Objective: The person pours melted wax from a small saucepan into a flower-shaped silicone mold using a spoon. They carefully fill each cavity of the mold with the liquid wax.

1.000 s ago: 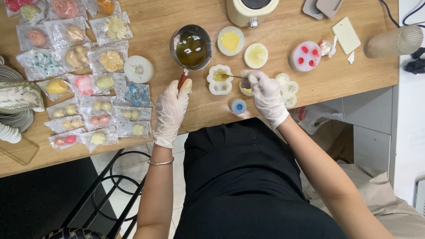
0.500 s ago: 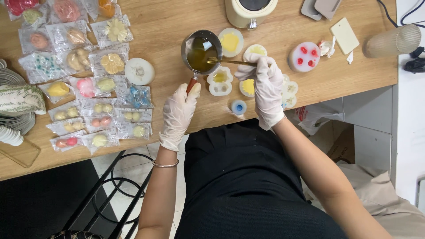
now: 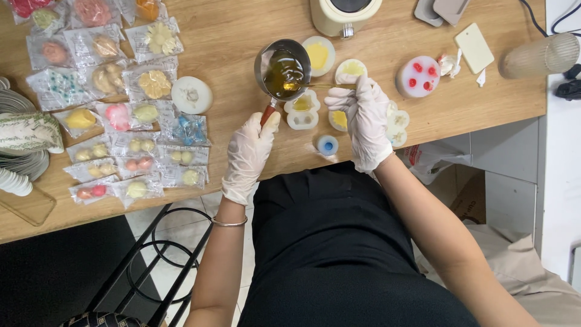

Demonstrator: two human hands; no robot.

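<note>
My left hand (image 3: 250, 151), in a white glove, grips the red handle of a small metal pot (image 3: 282, 71) filled with amber liquid. The pot is lifted and tilted over a white silicone mould (image 3: 302, 111) that holds yellow liquid. My right hand (image 3: 365, 116), also gloved, holds a thin stick (image 3: 322, 86) whose tip reaches toward the pot's rim. Under that hand lie more white moulds (image 3: 396, 124), partly hidden. A round yellow-filled mould (image 3: 319, 54) and another (image 3: 351, 67) sit just behind.
Several clear bags of coloured moulded shapes (image 3: 109, 109) cover the table's left. A cream appliance (image 3: 344, 13) stands at the back edge. A white mould with red spots (image 3: 418, 76), a small blue cup (image 3: 327, 145) and a frosted tumbler (image 3: 540, 54) lie to the right.
My left hand has lifted the pot and carried it right, over the mould. My right hand rose with the stick toward the pot's rim.
</note>
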